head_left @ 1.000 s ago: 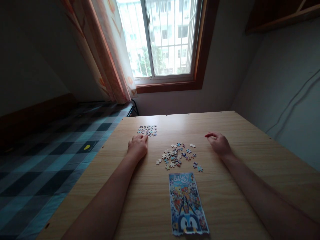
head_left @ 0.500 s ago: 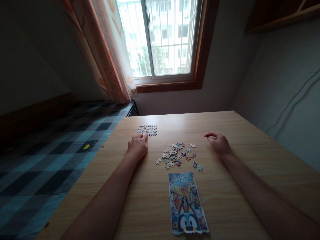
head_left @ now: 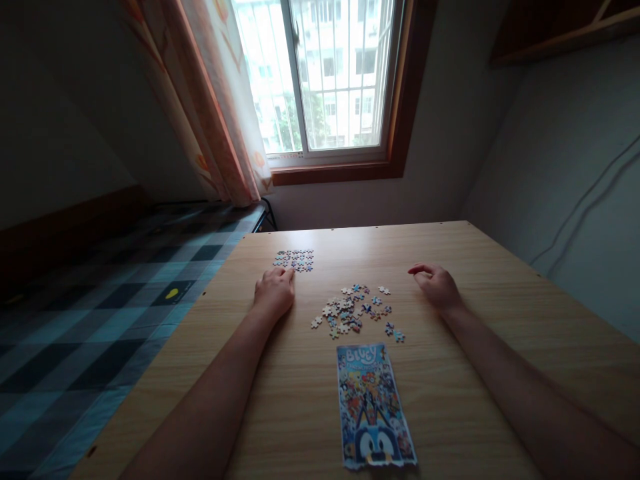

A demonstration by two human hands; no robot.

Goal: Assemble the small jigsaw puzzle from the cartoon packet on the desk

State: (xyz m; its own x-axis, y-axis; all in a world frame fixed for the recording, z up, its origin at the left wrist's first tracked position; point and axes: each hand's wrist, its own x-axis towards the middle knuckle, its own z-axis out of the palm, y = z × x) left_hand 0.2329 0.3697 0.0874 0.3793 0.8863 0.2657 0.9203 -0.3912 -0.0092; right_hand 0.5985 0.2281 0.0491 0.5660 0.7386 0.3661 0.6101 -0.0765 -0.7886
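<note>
We see the loose puzzle pieces in a heap mid-table, between our two hands, with a few strays just beside it, while the laid-out pieces lie in small rows towards the far left of the table. They look like thin card, so we judge each one very light, fairly stiff, a little slick on the printed side and likely to bend or fray at its knobs. We would best pinch one by opposite edges with thumb and fingertip, or slide it flat; overlapping ones may drag their neighbours. Our left hand lies low, fingers bent, the index tip by the near edge of the rows; we cannot tell whether it touches or pinches a piece. Our right hand sits well apart from the heap, fingers loosely curled inward; we see no piece in it, but its grip is hidden. The picture sheet lies nearest us.
</note>
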